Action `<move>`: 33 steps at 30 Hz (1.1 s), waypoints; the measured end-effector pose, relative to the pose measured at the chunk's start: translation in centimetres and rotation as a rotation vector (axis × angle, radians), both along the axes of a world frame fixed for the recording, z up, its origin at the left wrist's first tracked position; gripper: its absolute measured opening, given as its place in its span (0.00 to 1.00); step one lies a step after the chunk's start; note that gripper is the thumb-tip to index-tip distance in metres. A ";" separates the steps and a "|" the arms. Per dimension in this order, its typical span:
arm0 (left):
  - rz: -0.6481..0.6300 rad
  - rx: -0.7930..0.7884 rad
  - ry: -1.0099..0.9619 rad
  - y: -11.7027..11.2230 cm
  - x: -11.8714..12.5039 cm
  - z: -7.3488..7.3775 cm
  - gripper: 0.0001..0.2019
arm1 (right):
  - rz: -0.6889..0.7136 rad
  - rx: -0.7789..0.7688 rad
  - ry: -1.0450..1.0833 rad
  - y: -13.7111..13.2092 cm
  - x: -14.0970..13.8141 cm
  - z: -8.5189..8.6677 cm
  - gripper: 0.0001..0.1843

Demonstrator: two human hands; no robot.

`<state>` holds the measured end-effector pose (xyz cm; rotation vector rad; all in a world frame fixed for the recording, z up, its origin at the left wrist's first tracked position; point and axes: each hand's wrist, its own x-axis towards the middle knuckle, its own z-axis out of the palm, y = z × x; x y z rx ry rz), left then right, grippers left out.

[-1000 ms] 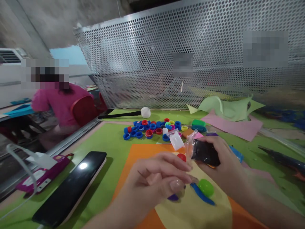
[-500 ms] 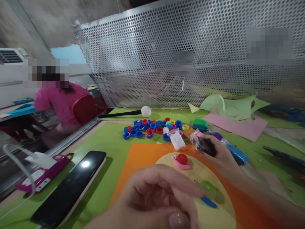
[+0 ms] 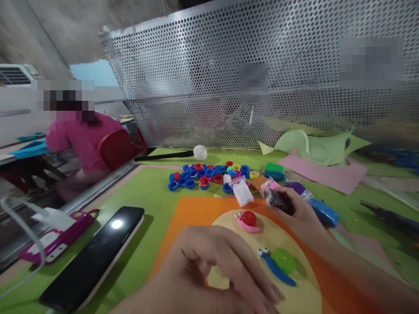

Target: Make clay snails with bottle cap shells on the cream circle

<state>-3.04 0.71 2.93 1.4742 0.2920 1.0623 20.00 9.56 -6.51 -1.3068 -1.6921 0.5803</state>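
My left hand [image 3: 216, 270] is low in the centre over the pale yellow paper oval [image 3: 309, 283]. Its fingers curl down towards the thumb; what they hold, if anything, is hidden. My right hand [image 3: 301, 216] grips a clear plastic packet of black clay [image 3: 278, 201] beyond the oval. On the oval is a snail with a pink clay body and red shell [image 3: 249, 219]. Nearer me, right of my left hand, lies another with a blue body and green shell [image 3: 284, 261]. Both snails have white eyes. An orange sheet [image 3: 186, 213] lies under the oval.
Bottle caps [image 3: 209, 173], mostly blue and red, are piled behind. A white clay packet [image 3: 242, 194] and blue packet [image 3: 324, 212] flank the black one. A phone [image 3: 94, 257] and purple power strip [image 3: 55, 240] lie left. Perforated metal [image 3: 212, 87] stands behind. A person in pink [image 3: 85, 139] sits left.
My left hand has rolled over and its fingers have dropped, uncovering the blue snail's eyes and body. My right hand stays on the black clay packet, nearly still.
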 end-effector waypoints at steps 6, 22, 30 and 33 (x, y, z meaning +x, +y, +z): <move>0.175 -0.011 0.042 1.0 -1.1 0.5 0.07 | -0.015 0.015 -0.048 -0.4 -0.3 0.5 0.16; 0.473 0.123 0.663 2.2 -1.2 1.0 0.03 | 0.060 0.116 -0.287 -0.9 -0.3 0.2 0.16; 0.462 0.189 0.905 2.4 -0.5 0.3 0.04 | 0.153 0.141 -0.395 -1.8 -0.7 1.3 0.18; 0.440 0.272 1.073 2.6 -1.1 0.4 0.07 | 0.173 0.152 -0.422 -1.9 -0.7 1.3 0.18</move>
